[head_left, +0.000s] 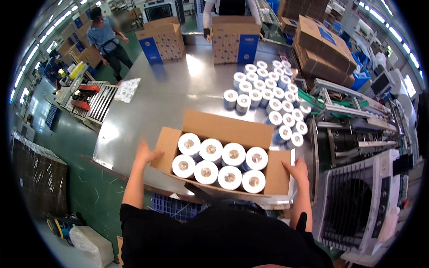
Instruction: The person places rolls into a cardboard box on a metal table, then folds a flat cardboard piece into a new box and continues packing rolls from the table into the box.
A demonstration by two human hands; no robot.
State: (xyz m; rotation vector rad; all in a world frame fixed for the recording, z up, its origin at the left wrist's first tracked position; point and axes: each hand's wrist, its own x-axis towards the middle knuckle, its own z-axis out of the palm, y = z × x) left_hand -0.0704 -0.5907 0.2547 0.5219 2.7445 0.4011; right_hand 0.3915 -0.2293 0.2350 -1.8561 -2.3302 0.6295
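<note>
Left hand: the person's bare left hand (146, 153) is just outside the carton's left end; its fingers are loosely spread and slightly blurred, the thumb toward the flap. Whether it touches cannot be told.
Left flap: the plain brown cardboard left flap (167, 145) leans outward, presumably to keep the mouth clear.
Carton: the open brown cardboard carton (223, 128) lies on the near side of the shiny metal table (156, 98), probably for easy reach by both hands.
Packed rolls: eight white-topped cylindrical rolls with blue lower sides (211, 149) stand on end inside, in two rows of four, an arrangement that likely uses the floor well.
Loose rolls: a cluster of similar white-and-blue cylinders (267, 94) stands upright beyond the carton's right end, apparently grouped on end for stability.
Right flap: the plain brown cardboard right flap (277, 172) also folds outward, beside the hand.
Right hand: the bare right hand (297, 169) is at this flap's outer edge, thumb pointing inward; whether the fingers grasp the cardboard or are released cannot be told.
Carton axis: long side left to right, the right end slightly nearer the person; the mouth faces up.
Roll axes: upright, the round core ends facing up.
</note>
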